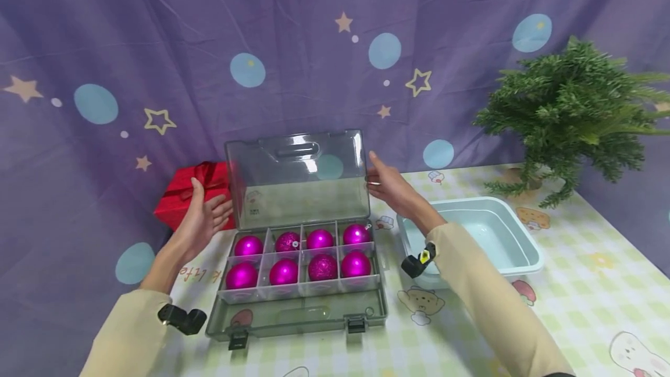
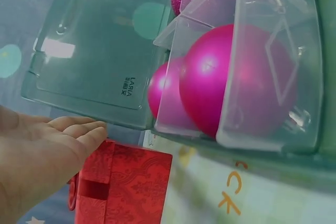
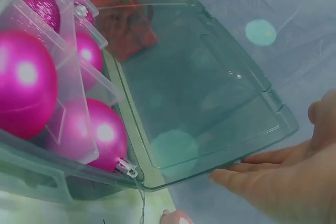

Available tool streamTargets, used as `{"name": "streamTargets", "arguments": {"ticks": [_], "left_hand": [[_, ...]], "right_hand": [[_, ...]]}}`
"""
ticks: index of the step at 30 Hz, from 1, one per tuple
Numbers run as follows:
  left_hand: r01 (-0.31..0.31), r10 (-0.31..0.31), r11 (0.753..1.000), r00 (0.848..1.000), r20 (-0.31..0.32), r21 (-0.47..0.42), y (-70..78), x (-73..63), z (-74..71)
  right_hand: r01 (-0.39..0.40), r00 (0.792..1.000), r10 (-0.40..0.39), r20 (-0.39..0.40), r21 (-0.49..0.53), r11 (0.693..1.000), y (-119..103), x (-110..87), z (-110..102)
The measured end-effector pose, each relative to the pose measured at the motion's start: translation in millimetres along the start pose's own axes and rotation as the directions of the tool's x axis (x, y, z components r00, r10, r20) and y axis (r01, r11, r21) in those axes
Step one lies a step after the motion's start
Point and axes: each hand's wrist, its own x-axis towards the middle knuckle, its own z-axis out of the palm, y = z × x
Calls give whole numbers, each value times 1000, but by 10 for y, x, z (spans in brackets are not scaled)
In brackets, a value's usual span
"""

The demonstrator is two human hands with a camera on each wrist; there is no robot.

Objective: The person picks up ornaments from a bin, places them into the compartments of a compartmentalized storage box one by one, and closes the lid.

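A grey see-through plastic case (image 1: 309, 327) stands on the table with its lid (image 1: 298, 185) raised. Inside, a clear divided tray (image 1: 262, 294) holds several magenta Christmas baubles (image 1: 283, 272), some shiny and some glittery, one per compartment. At the lid's left side is my left hand (image 1: 201, 220), fingers extended; whether its fingertips touch the lid I cannot tell. My right hand (image 1: 389, 185) is at the opposite side, its straight fingers against the lid's edge in the right wrist view. One bauble's silver cap and string (image 3: 127, 168) hang at the case's rim.
Behind the left hand sits a red gift box (image 1: 178, 198) with a ribbon. A pale blue basin (image 1: 515, 237) stands under the right forearm. At the back right is a small artificial Christmas tree (image 1: 570, 109). A purple curtain (image 1: 314, 74) hangs behind the checked tablecloth (image 1: 591, 301).
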Motion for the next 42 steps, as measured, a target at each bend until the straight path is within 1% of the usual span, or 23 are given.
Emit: {"name": "streamTargets", "arguments": {"ticks": [5,9,16,19,23,26,29,32,33,35,38,40,42], "left_hand": [[-10,9,1000,999,31,20,36,-110,-50],[-12,9,997,999,47,71,74,-194,-78],[8,-24,985,996,91,175,125,-309,-82],[8,-30,977,994,104,211,138,-370,-89],[-16,-13,967,994,112,254,143,-466,-113],[-39,2,957,992,128,288,131,-539,-119],[-51,4,936,991,135,348,100,-607,-103],[-59,2,917,990,143,394,56,-668,-84],[-63,3,914,989,149,400,37,-688,-81],[-75,6,920,984,177,384,-12,-727,-99],[-135,57,934,971,234,331,-123,-771,-167],[-194,120,934,961,247,299,-224,-793,-206],[-257,194,925,952,237,279,-337,-818,-232]], "right_hand": [[50,998,-48,45,-28,998,-8,-152,2],[87,992,-83,95,-37,996,3,-294,-23],[83,985,-80,155,-9,997,18,-532,-78],[74,981,-67,183,-30,997,11,-616,-75],[81,973,-65,222,-66,994,10,-725,-62],[109,966,-87,243,-81,991,21,-794,-55],[140,959,-112,258,-93,986,43,-847,-54],[152,960,-123,252,-101,983,65,-907,-46],[153,962,-124,245,-104,983,76,-927,-42],[148,967,-121,224,-109,983,106,-971,-31],[143,975,-120,186,-112,983,159,-1039,-7],[140,979,-121,166,-106,984,199,-1085,7],[149,978,-133,160,-96,984,232,-1131,21]]}}
